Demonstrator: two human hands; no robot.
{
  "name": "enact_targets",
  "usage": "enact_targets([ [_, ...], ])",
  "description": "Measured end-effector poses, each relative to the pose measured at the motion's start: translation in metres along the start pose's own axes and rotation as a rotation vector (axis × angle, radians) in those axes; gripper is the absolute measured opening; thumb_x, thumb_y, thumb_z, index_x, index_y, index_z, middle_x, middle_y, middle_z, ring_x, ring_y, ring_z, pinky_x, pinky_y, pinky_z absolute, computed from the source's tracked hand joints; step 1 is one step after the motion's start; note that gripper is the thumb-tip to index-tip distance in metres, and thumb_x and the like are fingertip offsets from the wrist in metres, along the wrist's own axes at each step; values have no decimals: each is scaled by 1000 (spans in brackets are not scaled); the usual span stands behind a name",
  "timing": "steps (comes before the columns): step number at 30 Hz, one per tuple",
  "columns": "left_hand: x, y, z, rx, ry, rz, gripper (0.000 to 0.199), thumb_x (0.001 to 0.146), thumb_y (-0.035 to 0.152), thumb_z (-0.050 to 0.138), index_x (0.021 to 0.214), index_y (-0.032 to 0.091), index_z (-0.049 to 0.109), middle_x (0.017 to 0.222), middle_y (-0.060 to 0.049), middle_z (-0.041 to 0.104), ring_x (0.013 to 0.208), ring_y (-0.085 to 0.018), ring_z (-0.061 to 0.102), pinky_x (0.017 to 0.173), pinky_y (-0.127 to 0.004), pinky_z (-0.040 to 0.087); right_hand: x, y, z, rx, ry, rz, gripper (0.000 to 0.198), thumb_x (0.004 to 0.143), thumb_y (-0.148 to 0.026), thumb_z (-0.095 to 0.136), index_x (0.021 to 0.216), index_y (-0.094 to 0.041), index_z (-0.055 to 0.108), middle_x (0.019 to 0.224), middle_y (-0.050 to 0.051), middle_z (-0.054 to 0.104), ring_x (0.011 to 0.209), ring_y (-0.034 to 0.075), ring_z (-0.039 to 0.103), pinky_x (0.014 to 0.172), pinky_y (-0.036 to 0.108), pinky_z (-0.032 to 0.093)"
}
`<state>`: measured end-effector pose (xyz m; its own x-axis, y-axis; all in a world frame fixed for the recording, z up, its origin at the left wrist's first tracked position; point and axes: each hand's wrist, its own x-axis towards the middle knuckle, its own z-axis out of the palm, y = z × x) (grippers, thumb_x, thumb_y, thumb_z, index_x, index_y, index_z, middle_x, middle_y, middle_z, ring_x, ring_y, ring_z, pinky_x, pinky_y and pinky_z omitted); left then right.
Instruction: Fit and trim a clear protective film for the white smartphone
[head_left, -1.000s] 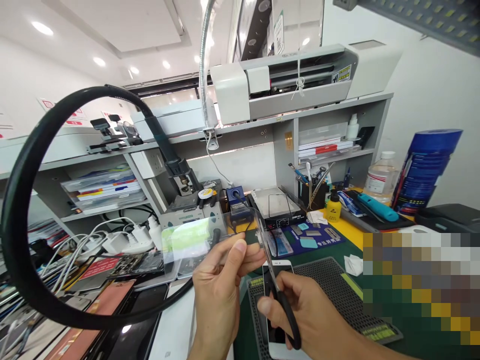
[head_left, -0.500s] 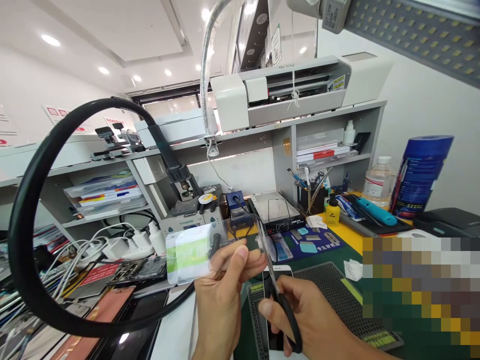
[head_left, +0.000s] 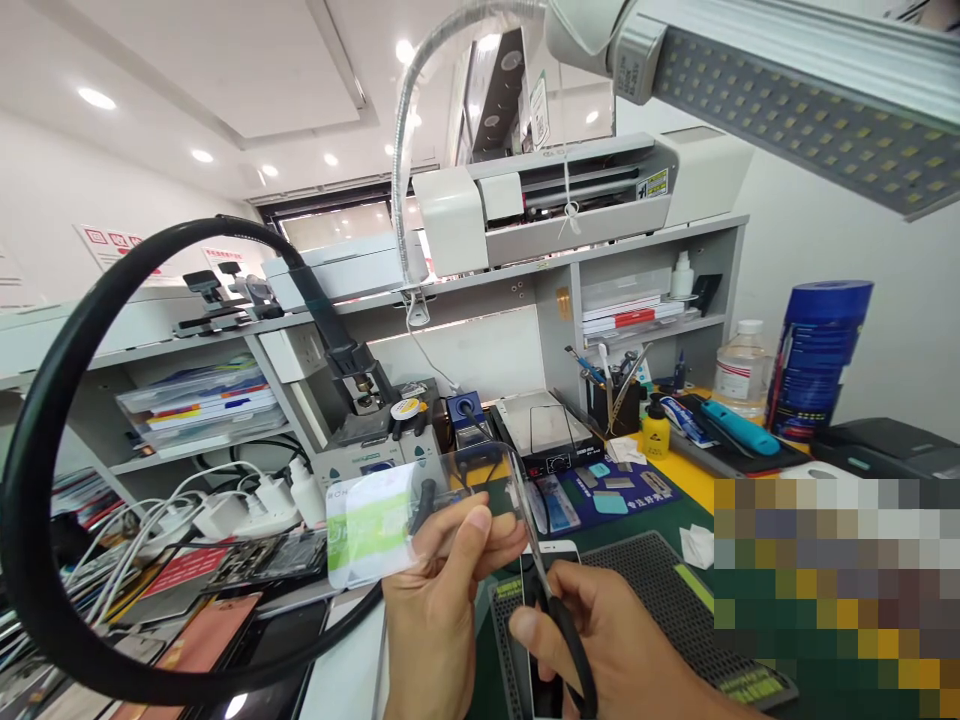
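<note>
A clear plastic sheet [head_left: 375, 525] with a white and green printed part is in my left hand [head_left: 450, 575], pinched between thumb and fingers. My right hand [head_left: 611, 625] has its fingers through the black handles of a pair of scissors [head_left: 574, 640]. The scissor blades point up along the sheet's right edge, close to my left fingertips. Whether they are closed on the plastic I cannot make out. Beneath the scissors a white-framed phone [head_left: 560, 549] lies on a dark perforated mat [head_left: 652, 590], partly covered by my right hand.
A thick black hose [head_left: 34, 480] loops across the left side. Phone parts, cables and white plugs [head_left: 274, 492] crowd the left bench. Behind are a tool holder [head_left: 611, 405], a yellow bottle [head_left: 655, 430] and a crumpled tissue [head_left: 697, 547]. A lamp [head_left: 802, 110] hangs overhead.
The view has turned slightly, so the background sits lower and further left. Both hands keep their grips, and the sheet's printed part is tilted a little differently.
</note>
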<state>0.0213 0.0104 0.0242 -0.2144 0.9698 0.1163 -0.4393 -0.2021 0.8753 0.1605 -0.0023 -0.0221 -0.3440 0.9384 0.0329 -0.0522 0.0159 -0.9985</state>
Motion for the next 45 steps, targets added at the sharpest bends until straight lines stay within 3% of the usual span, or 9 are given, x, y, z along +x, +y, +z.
enact_targets([
  [14, 1, -4, -2, 53, -18, -2, 34, 71, 37, 87, 94, 15, 77, 80, -9, 81, 76, -27, 78, 76, -38, 66, 2, 1, -1, 6, 11, 10, 52, 82, -65, 72, 79, -17, 52, 62, -5, 54, 44, 7, 50, 41, 17, 46],
  [22, -4, 2, 4, 71, 2, -10, 32, 71, 35, 88, 92, 15, 77, 77, -9, 81, 73, -26, 78, 75, -33, 64, 4, 2, -1, 71, 10, 16, 47, 79, -55, 81, 76, -17, 52, 60, -5, 57, 41, 7, 53, 39, 16, 45],
  [34, 0, -5, 1, 87, 58, 1, 40, 65, 40, 89, 93, 14, 78, 75, -10, 80, 73, -31, 79, 75, -39, 66, 6, 3, -4, 36, 10, -13, 54, 82, -67, 72, 74, -17, 53, 59, -3, 58, 44, 7, 53, 41, 16, 44],
  [45, 0, -5, 2, 75, 45, -7, 41, 62, 40, 92, 90, 14, 78, 77, -10, 81, 71, -28, 78, 73, -35, 65, 5, 2, -4, 33, 19, 15, 58, 80, -72, 70, 76, -17, 52, 60, -3, 58, 43, 6, 52, 40, 15, 44],
])
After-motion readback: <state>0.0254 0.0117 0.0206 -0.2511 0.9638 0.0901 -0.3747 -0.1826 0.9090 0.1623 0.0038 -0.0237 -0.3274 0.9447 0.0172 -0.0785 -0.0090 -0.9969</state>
